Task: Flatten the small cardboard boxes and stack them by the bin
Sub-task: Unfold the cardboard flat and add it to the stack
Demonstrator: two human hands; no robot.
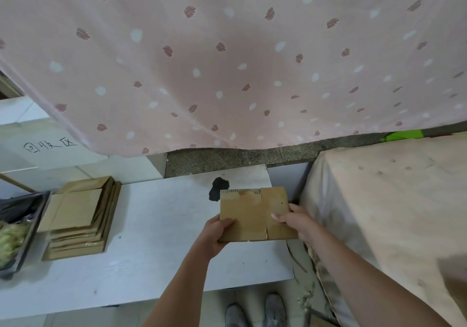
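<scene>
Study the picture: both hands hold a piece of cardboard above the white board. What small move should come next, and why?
Probably carry the flattened box left and lay it on the stack beside the bin. It already looks flat, and the left hand and right hand grip its edges.

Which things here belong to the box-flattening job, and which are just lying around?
Job: flattened cardboard box held by left hand and right hand; stack of flattened boxes; bin.
Lying about: pink leaf-print curtain; cloth-covered table; black stain.
</scene>
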